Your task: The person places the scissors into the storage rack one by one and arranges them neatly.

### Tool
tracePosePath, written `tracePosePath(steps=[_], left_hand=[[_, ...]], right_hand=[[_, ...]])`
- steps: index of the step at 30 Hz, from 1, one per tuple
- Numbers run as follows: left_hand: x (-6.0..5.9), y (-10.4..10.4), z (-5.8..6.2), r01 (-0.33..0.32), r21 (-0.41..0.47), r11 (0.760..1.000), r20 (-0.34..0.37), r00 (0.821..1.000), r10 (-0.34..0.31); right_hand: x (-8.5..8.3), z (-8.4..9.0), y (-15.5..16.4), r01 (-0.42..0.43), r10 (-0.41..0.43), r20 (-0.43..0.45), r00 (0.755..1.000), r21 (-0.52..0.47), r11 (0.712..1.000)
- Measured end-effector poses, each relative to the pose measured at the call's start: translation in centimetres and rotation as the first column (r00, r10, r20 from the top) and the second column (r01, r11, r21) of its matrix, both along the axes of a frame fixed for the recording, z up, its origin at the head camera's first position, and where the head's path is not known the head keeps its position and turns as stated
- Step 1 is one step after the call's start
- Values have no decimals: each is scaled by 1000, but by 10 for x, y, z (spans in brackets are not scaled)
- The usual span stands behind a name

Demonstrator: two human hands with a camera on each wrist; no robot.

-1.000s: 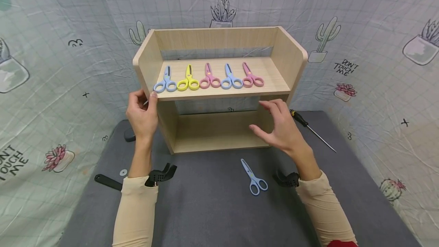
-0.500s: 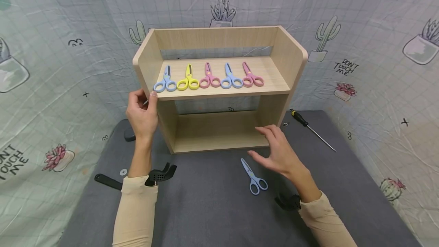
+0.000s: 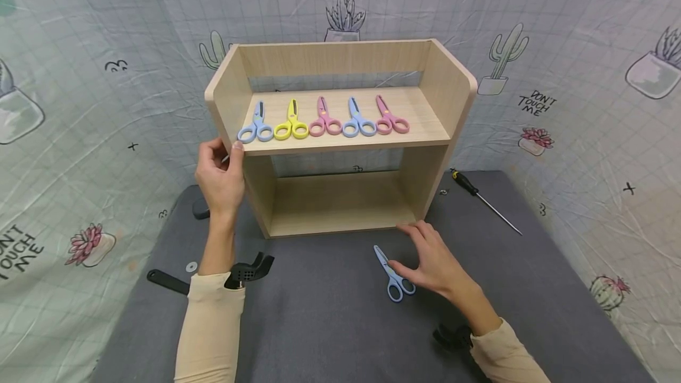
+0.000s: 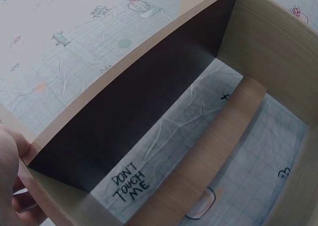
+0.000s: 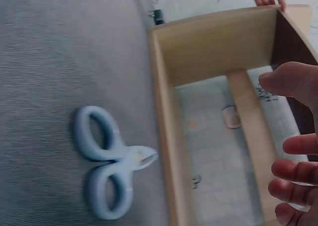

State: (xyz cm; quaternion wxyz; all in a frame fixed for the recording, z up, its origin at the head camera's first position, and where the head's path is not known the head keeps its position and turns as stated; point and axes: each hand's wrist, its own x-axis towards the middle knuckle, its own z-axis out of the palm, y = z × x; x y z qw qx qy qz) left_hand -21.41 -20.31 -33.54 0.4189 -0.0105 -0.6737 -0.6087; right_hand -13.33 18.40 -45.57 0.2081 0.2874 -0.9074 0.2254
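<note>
A light wooden two-tier shelf (image 3: 340, 140) stands on a grey mat (image 3: 330, 336). Several small scissors lie in a row on its upper board: blue (image 3: 256, 124), yellow (image 3: 291, 123), pink (image 3: 324, 120), blue (image 3: 357, 121) and pink (image 3: 391, 120). My left hand (image 3: 223, 161) grips the front edge of the shelf's left side panel; its thumb (image 4: 10, 171) shows against that edge in the left wrist view. Another blue pair of scissors (image 3: 393, 273) (image 5: 107, 171) lies on the mat in front of the shelf. My right hand (image 3: 420, 256) hovers just right of it with fingers (image 5: 300, 144) spread, holding nothing.
A black-handled screwdriver (image 3: 481, 197) lies on the mat right of the shelf, with a small nut (image 3: 443, 192) near it. At the left are a black tool handle (image 3: 167, 281), a washer (image 3: 190, 266) and a dark object (image 3: 201, 208). Printed cloth covers the walls behind.
My right hand has come down from the shelf's right side panel to the mat beside the loose blue scissors. The left hand and the shelf have stayed put.
</note>
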Motion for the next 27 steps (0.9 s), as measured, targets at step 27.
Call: tracePosePath(steps=[27], left_hand=[[-1, 0, 0, 1, 7, 1000, -9, 1000, -1]], right_hand=[[21, -64, 11, 70, -119, 261, 958, 188, 980]])
